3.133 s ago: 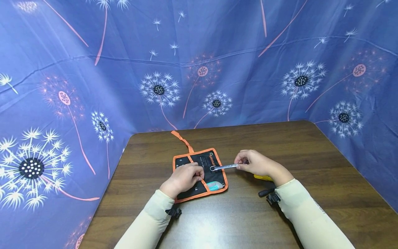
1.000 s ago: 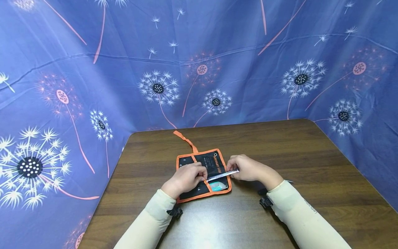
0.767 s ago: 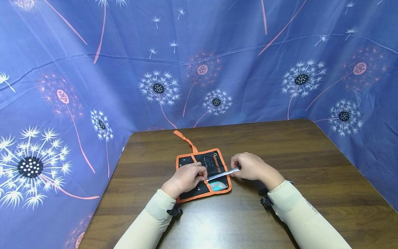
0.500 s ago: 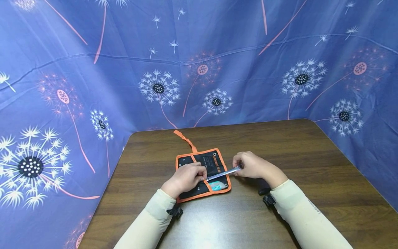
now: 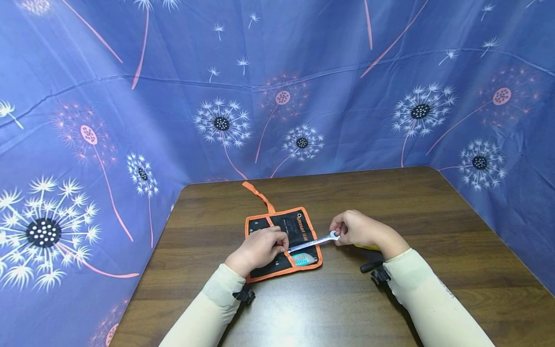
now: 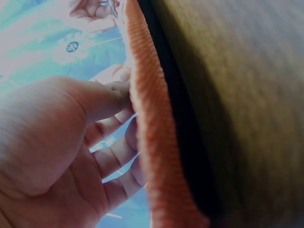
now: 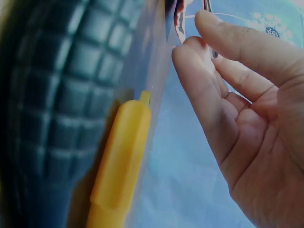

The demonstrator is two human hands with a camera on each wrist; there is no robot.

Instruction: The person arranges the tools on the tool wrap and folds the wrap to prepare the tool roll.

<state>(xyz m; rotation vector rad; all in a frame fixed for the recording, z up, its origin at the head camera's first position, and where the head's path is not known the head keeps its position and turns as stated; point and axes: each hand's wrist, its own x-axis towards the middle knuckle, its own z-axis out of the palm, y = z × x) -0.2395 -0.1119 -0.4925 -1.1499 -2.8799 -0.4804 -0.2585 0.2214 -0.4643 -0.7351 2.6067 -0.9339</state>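
The table [image 5: 451,236] spreads wide right of the orange-edged pouch [image 5: 297,230].

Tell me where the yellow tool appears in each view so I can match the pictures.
Head: the yellow tool is right of centre, mostly hidden by the right hand.
Left wrist: not in it.
Right wrist: the yellow tool is lower left, reaching the bottom edge.
Shared landmark: the right hand, top left in the left wrist view, at right in the right wrist view.
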